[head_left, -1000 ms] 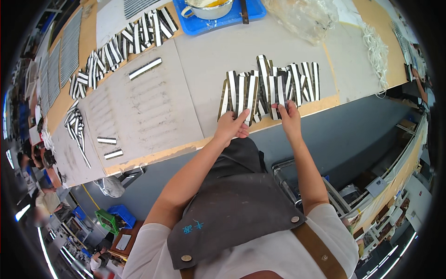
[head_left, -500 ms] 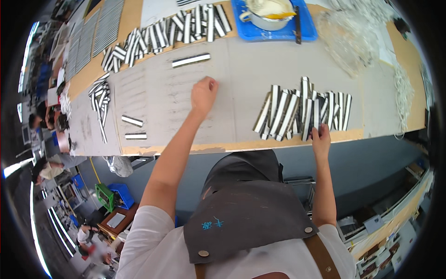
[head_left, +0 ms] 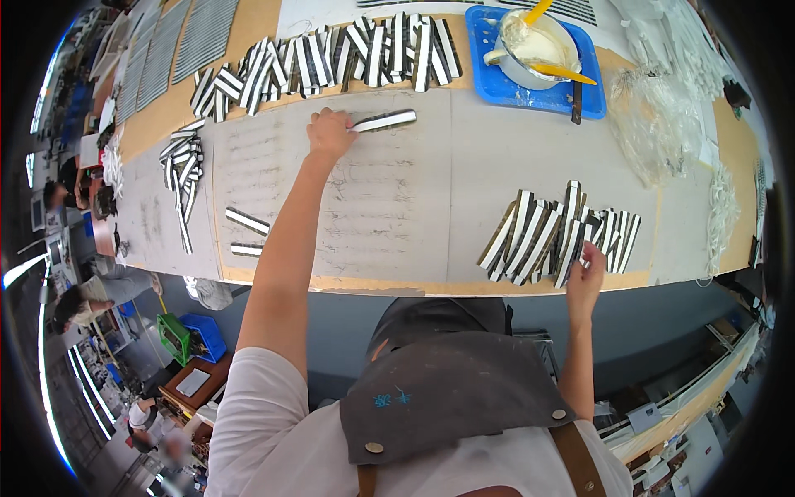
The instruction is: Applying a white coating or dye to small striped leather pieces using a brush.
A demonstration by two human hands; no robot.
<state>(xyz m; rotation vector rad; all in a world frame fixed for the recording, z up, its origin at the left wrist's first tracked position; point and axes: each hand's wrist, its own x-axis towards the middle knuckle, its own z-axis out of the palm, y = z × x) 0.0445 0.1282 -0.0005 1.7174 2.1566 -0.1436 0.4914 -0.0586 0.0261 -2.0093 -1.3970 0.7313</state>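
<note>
My left hand is at the near end of a single black-and-white strip lying on the grey board; its fingers are closed on that end. Over to the right, my right hand is at the front of a loose pile of similar strips. Its thumb and fingers pinch a strip at the pile's edge, though the fingers partly cover it. Two more strips lie by themselves left of my left forearm.
Along the back runs a long heap of strips, with a smaller heap at left. A blue tray holds a pot of cream paste with yellow spatulas. Clear plastic bags lie at right. The table's front edge is near me.
My left hand has moved left and away from me, reaching the single strip. My right hand stays at the right-hand pile. The whole view has shifted slightly.
</note>
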